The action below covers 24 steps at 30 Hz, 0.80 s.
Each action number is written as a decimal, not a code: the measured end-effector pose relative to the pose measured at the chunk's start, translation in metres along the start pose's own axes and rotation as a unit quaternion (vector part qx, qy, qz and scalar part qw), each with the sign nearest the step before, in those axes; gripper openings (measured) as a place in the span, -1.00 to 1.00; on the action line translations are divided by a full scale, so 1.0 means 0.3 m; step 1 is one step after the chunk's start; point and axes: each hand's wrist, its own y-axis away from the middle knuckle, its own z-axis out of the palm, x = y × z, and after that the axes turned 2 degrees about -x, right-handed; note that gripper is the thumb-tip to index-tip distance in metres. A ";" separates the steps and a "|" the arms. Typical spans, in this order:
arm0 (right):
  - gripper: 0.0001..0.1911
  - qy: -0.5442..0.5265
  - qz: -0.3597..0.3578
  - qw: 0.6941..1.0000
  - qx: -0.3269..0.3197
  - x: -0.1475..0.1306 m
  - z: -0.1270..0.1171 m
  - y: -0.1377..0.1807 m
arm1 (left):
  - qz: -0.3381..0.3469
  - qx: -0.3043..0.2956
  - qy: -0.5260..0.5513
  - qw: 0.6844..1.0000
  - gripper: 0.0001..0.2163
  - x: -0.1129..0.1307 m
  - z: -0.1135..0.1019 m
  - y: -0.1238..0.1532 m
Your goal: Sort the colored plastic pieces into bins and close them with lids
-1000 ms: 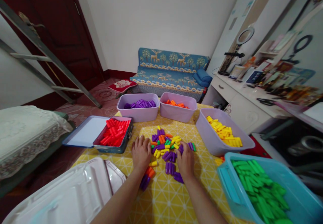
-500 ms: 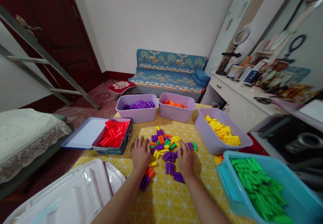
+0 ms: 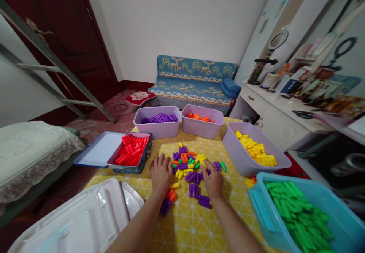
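While your left hand lies flat, grip open, beside the mixed pegs heaped on the table, your right hand rests among purple pegs, its grip too hidden to tell.

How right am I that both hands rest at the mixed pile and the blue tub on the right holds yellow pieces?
Nearly: the head view shows the blue tub holding green pieces, not yellow. The left hand and right hand do rest at the mixed pile.
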 end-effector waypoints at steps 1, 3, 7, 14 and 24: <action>-0.42 -0.002 0.006 1.000 -0.003 -0.003 0.000 -0.001 | -0.001 -0.001 0.000 1.000 -0.67 0.000 0.000 0.000; -0.40 -0.013 0.018 1.000 -0.002 -0.008 0.000 -0.003 | -0.001 -0.003 0.001 1.000 -0.67 0.001 -0.001 0.000; -0.41 -0.053 0.022 0.998 0.002 -0.011 -0.002 -0.007 | 0.001 -0.003 0.003 1.000 -0.67 0.000 -0.001 0.001; -0.47 -0.138 0.034 0.990 0.001 -0.006 -0.011 0.006 | 0.003 -0.002 -0.006 1.000 -0.67 0.000 -0.001 0.001; -0.54 -0.353 0.091 0.931 0.035 -0.004 -0.053 -0.004 | 0.006 -0.005 -0.005 1.000 -0.65 0.004 -0.011 0.001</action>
